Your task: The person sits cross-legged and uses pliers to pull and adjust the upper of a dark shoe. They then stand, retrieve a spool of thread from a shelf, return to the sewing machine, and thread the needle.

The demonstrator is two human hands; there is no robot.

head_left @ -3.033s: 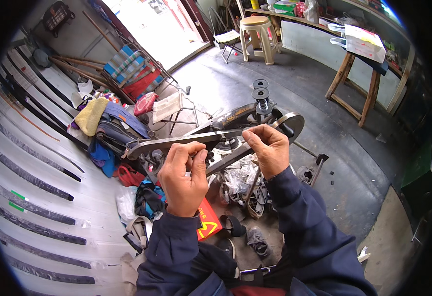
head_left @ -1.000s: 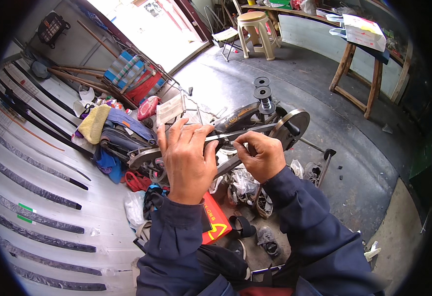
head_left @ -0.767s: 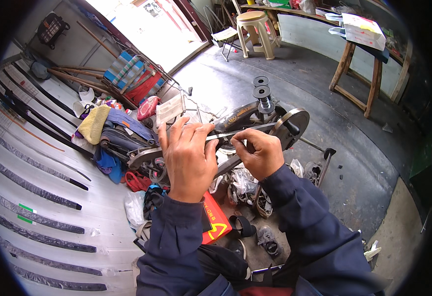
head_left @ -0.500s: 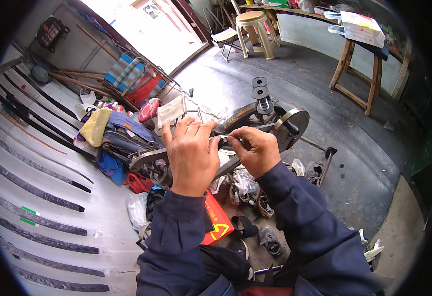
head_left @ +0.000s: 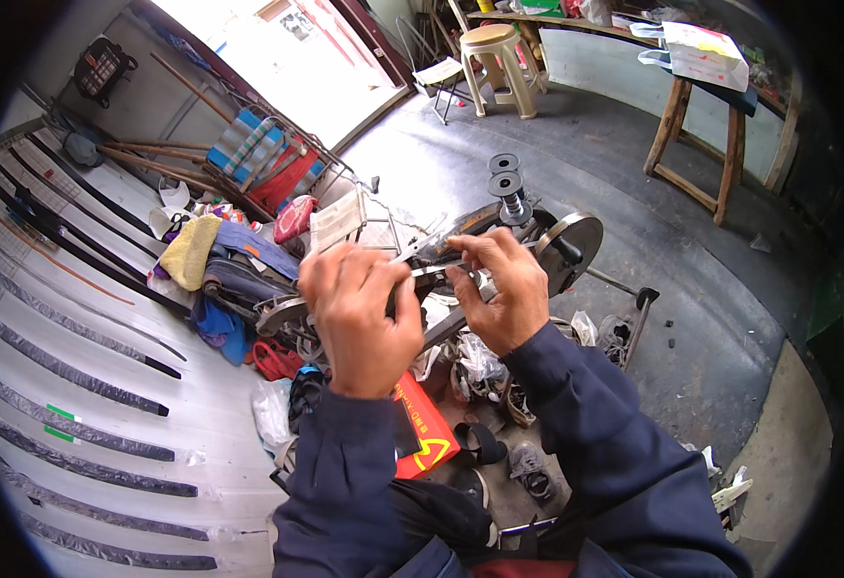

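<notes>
A hand-cranked shoe-repair sewing machine (head_left: 451, 323) stands before me, with thread spools (head_left: 507, 185) on top and a round metal wheel (head_left: 576, 241) at its right. Over the machine's arm, my left hand (head_left: 364, 313) has its fingers curled and slightly blurred; what they pinch is hidden. My right hand (head_left: 504, 294) is beside it, forefinger and thumb tips apart. Its other fingers curl around a small shiny metal piece (head_left: 486, 283), partly covered. The machine's middle is hidden behind both hands.
An orange-red box (head_left: 427, 424) and several shoes (head_left: 532, 470) lie below the machine. Cloths, including a yellow one (head_left: 189, 252), are heaped at left. Wrapped dark strips (head_left: 104, 438) lie on a pale surface. A plastic stool (head_left: 494, 72) and a wooden stool (head_left: 677, 135) stand farther back.
My left hand has shifted slightly left and down, its fingers curling more. My right forefinger has lifted away from the thumb, and the shiny metal piece now shows in that hand.
</notes>
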